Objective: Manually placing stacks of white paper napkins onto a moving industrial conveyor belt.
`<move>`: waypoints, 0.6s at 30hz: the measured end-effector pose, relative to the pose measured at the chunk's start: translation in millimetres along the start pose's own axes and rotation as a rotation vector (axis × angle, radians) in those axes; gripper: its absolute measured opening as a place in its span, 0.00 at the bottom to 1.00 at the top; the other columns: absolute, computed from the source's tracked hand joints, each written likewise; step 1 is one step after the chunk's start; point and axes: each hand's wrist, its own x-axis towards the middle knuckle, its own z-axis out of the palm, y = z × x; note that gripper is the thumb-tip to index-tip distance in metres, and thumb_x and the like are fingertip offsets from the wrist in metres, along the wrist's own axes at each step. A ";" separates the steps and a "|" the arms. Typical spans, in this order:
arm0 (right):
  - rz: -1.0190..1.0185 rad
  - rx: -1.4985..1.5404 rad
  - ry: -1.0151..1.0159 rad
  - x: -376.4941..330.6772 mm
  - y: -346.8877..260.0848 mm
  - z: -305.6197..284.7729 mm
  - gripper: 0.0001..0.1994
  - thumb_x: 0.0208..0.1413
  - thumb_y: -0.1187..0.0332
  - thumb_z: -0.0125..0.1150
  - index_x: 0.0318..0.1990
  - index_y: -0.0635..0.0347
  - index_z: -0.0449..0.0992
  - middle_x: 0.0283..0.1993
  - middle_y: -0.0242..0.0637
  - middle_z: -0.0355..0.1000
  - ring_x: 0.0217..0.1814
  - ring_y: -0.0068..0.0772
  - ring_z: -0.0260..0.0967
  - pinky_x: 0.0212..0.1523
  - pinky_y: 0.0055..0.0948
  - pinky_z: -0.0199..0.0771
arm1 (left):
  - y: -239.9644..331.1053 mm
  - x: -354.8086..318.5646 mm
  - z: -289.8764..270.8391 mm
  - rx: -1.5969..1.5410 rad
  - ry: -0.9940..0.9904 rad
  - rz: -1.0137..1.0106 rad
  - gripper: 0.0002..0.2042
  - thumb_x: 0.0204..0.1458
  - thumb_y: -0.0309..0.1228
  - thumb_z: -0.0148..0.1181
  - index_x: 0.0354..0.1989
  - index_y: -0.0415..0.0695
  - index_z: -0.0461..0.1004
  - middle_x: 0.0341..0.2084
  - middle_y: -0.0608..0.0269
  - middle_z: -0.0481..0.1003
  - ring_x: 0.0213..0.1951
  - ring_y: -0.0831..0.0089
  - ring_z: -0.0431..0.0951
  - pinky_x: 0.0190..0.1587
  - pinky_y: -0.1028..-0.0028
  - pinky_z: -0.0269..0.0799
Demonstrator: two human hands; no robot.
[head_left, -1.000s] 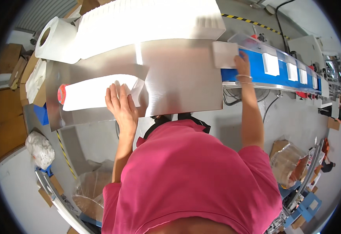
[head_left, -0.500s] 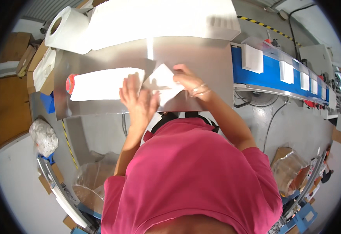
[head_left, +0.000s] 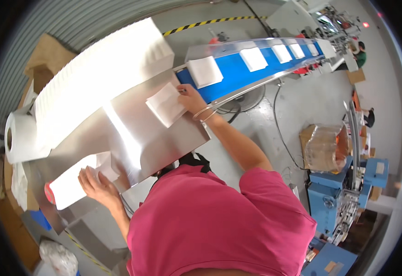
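Observation:
My right hand (head_left: 192,100) grips the right edge of a small, squarish packet of thin white sheets (head_left: 165,106) over the metal table (head_left: 162,154), close to the near end of the blue conveyor belt (head_left: 232,79). The thumb side pinches it, and part of the grip is hidden. To the left, my left hand (head_left: 99,187) lies with fingers apart on a long pile of white sheets (head_left: 70,186). A loose fold of that pile rises by the fingertips. Against the pile's left end stands a round red thing (head_left: 49,193).
Several white packets, the nearest one (head_left: 204,72) at the belt's start, lie spaced along the conveyor. A long white stack (head_left: 104,69) and a white roll (head_left: 14,138) line the table's far side. Blue machinery (head_left: 324,207) and a plastic-lined box (head_left: 327,147) stand at right.
The view has swung to the right. My right hand has carried the white packet from beside the pile over to the conveyor's end. My left hand stays at the pile.

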 end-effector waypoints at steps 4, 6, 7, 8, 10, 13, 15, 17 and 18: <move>0.039 -0.157 0.037 -3.1 -2.9 12.3 0.21 0.48 0.76 0.53 0.53 0.65 0.64 0.43 0.41 0.69 0.46 0.32 0.67 0.45 0.26 0.69 | -6.7 3.7 12.8 0.069 0.030 -0.030 0.19 0.50 0.23 0.56 0.53 0.39 0.68 0.52 0.45 0.67 0.56 0.47 0.65 0.55 0.54 0.61; -0.122 -0.261 0.017 -3.6 5.5 27.1 0.20 0.47 0.76 0.52 0.51 0.64 0.67 0.44 0.43 0.70 0.45 0.39 0.69 0.47 0.31 0.69 | -13.5 9.5 19.8 0.078 0.048 -0.031 0.19 0.50 0.24 0.56 0.53 0.39 0.68 0.52 0.45 0.67 0.55 0.48 0.65 0.54 0.54 0.62; -0.473 -0.640 -0.021 4.2 30.3 35.9 0.18 0.46 0.75 0.52 0.49 0.63 0.68 0.44 0.45 0.71 0.44 0.43 0.69 0.48 0.34 0.69 | -17.2 14.3 22.4 0.066 0.054 0.005 0.20 0.50 0.24 0.56 0.53 0.39 0.68 0.51 0.45 0.68 0.54 0.48 0.66 0.54 0.54 0.62; -0.809 -1.040 -0.054 12.6 56.3 49.6 0.17 0.45 0.75 0.52 0.47 0.63 0.70 0.45 0.47 0.71 0.43 0.48 0.69 0.49 0.37 0.69 | -20.0 16.3 28.5 0.040 0.059 0.043 0.20 0.50 0.25 0.57 0.54 0.40 0.68 0.51 0.45 0.68 0.53 0.48 0.67 0.53 0.54 0.63; -0.357 -0.529 -0.201 -14.3 5.8 104.6 0.15 0.45 0.74 0.52 0.44 0.61 0.72 0.40 0.50 0.72 0.42 0.48 0.70 0.48 0.40 0.68 | -34.9 3.1 19.7 0.130 0.093 0.021 0.20 0.49 0.26 0.57 0.53 0.40 0.69 0.49 0.46 0.69 0.52 0.48 0.68 0.51 0.53 0.64; -0.196 -0.508 -0.396 -22.9 -10.0 147.7 0.16 0.42 0.75 0.52 0.43 0.62 0.72 0.42 0.51 0.72 0.46 0.51 0.70 0.46 0.42 0.70 | -45.9 -3.4 12.9 0.145 0.086 -0.018 0.21 0.47 0.28 0.58 0.52 0.40 0.69 0.50 0.47 0.69 0.52 0.49 0.68 0.53 0.52 0.62; -0.283 -0.716 -0.499 -4.6 14.6 181.9 0.19 0.41 0.76 0.52 0.46 0.63 0.71 0.44 0.50 0.72 0.47 0.51 0.70 0.47 0.41 0.70 | -41.2 1.3 25.8 0.027 0.060 0.032 0.23 0.43 0.29 0.59 0.52 0.39 0.69 0.50 0.46 0.69 0.54 0.47 0.66 0.56 0.51 0.59; -0.209 -0.666 -0.608 -6.9 -2.4 197.8 0.22 0.42 0.78 0.49 0.50 0.61 0.70 0.45 0.52 0.72 0.48 0.51 0.70 0.46 0.42 0.71 | -25.0 0.8 26.1 0.114 -0.023 -0.052 0.27 0.42 0.27 0.58 0.55 0.41 0.64 0.53 0.46 0.66 0.57 0.47 0.62 0.58 0.51 0.56; -0.210 -0.762 -0.598 -5.8 -8.4 205.7 0.22 0.44 0.79 0.48 0.50 0.59 0.70 0.44 0.51 0.73 0.48 0.50 0.70 0.46 0.41 0.71 | -11.5 8.2 18.3 0.050 -0.056 -0.102 0.27 0.41 0.27 0.58 0.55 0.42 0.65 0.54 0.45 0.65 0.58 0.47 0.61 0.58 0.50 0.54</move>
